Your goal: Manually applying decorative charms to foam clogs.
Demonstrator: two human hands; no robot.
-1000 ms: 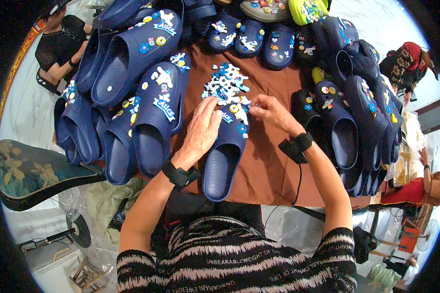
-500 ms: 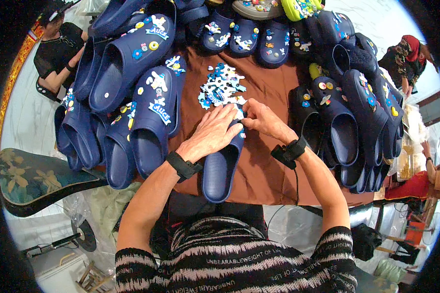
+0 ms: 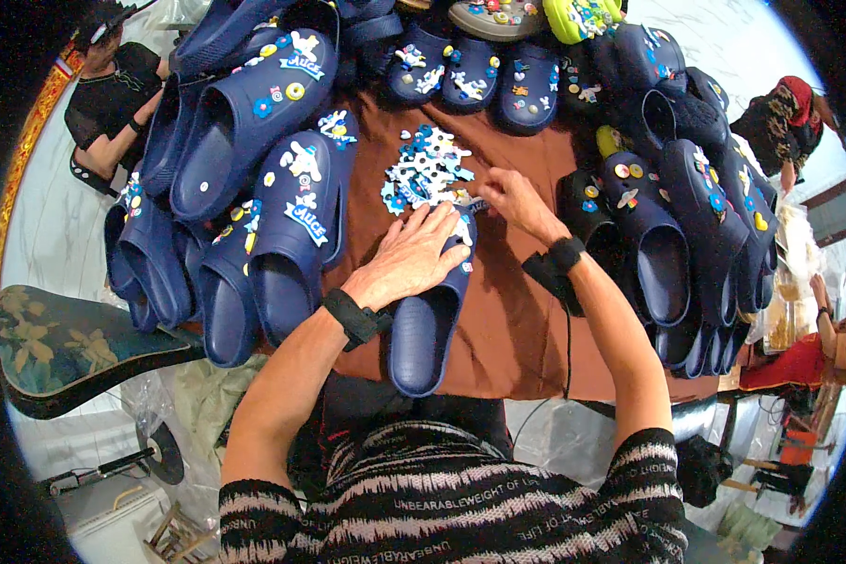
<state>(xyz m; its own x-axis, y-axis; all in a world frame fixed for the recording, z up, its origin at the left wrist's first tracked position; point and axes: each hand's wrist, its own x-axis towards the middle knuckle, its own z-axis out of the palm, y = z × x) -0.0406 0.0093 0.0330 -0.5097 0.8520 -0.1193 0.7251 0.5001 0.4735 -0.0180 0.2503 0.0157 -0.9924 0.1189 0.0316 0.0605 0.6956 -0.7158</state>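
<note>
A navy clog (image 3: 425,348) lies on the brown cloth before me, its heel toward me and its toe end away. My left hand (image 3: 409,252) grips its upper from above, the fingers angled over the toe and the thumb across the front. Small charms (image 3: 462,235) show on the upper beside the thumb. Just right of the toe, my right hand (image 3: 517,204) is closed in a pinch on a small white-and-blue charm (image 3: 480,204), partly hidden by the fingers. A pile of white-and-blue charms (image 3: 428,164) sits beyond the clog's toe.
Decorated navy clogs (image 3: 287,240) are stacked at the left, with more clogs (image 3: 663,263) at the right and a row (image 3: 470,73) at the back. A lime clog (image 3: 581,17) stands far off. A cable (image 3: 568,348) hangs from my right wrist strap. Other people are at the sides.
My right hand has moved up and to the right, off the clog's upper, with a charm now visible at its fingertips. My left hand stays on the clog, which has shifted slightly.
</note>
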